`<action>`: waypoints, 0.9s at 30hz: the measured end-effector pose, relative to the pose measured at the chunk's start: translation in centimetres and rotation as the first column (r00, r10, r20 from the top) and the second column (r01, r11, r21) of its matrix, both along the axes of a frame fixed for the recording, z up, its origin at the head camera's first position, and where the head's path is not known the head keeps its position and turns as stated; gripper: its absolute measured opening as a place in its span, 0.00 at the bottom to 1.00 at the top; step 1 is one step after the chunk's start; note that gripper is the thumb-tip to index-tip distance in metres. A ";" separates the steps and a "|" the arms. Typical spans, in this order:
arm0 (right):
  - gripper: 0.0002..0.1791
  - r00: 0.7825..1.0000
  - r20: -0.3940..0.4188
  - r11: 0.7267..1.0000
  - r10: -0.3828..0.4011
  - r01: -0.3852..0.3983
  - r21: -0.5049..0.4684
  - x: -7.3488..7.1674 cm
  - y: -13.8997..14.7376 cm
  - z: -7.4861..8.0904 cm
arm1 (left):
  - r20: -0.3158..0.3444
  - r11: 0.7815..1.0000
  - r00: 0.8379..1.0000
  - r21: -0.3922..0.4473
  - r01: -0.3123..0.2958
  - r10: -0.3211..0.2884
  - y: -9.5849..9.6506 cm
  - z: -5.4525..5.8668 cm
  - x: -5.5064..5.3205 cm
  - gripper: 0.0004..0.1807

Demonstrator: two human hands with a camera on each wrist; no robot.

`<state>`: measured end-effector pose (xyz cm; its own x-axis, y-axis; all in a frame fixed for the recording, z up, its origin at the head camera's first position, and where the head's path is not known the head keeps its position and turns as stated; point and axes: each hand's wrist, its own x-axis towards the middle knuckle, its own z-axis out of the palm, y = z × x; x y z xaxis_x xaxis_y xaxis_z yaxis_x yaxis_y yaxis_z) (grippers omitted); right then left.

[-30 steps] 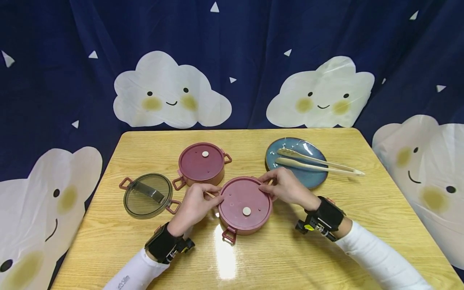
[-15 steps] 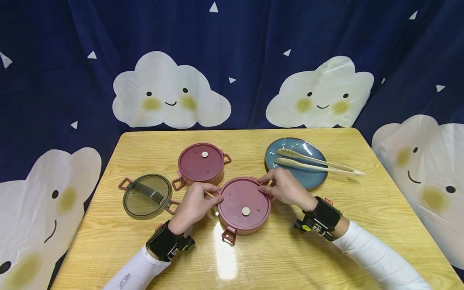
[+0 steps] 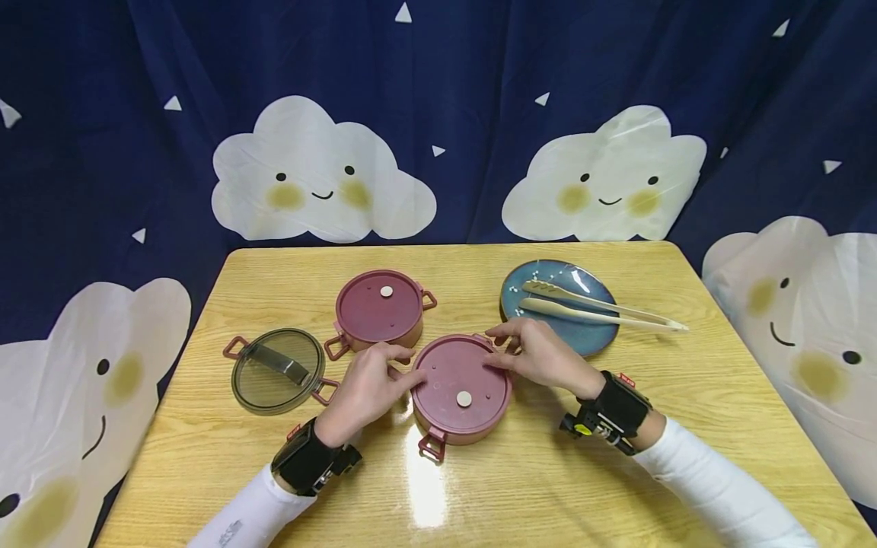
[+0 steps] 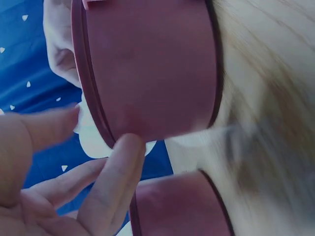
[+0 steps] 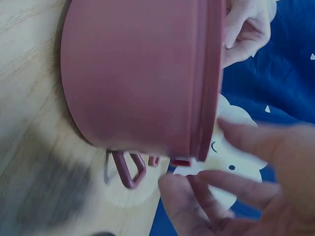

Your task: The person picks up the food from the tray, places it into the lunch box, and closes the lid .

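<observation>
A dusty-pink lidded pot (image 3: 459,388) stands on the table between my hands, its lid (image 3: 455,365) seated on the rim with a white knob. My left hand (image 3: 370,380) is at the pot's left side. In the left wrist view its fingertips (image 4: 129,142) meet the pot's wall, while the blurred thumb stands off the lid. My right hand (image 3: 537,354) is at the far right of the rim, fingers loosely spread. Its thumb (image 5: 236,132) is right at the lid's edge in the right wrist view, and its other fingertips lie just past the rim.
A darker red lidded pot (image 3: 377,312) stands behind my left hand. Left of it lies a glass lid (image 3: 274,380) with red side handles. A blue oval plate (image 3: 585,342) with wooden tongs (image 3: 582,313) across it sits at the back right of the wooden table (image 3: 521,487).
Both hands have loosened at the pot's rim: their fingers have spread slightly and the thumbs have lifted from their pinch. The pot has stayed in place.
</observation>
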<state>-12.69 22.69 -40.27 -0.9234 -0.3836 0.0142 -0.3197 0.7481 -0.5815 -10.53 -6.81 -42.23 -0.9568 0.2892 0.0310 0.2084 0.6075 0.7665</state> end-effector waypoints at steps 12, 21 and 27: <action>0.53 0.942 -0.078 0.922 0.327 -0.301 0.242 1.5 -0.4 1.4 | -0.208 0.943 0.942 -0.263 0.206 -0.264 -1.4 0.6 0.8 0.51; 0.64 0.899 -0.112 0.860 0.424 -0.361 0.360 2.0 -1.9 1.2 | -0.221 0.896 0.903 -0.344 0.281 -0.368 -0.7 0.7 0.7 0.54; 0.65 0.905 -0.097 0.855 0.415 -0.351 0.380 1.9 -2.1 1.2 | -0.240 0.888 0.889 -0.354 0.293 -0.389 -0.5 0.5 0.6 0.54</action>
<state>-10.82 20.55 -39.09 -0.6973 -0.7155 -0.0438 -0.6920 0.6878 -0.2194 -9.94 -7.32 -41.69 -0.7551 0.6369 0.1555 0.6326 0.6456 0.4277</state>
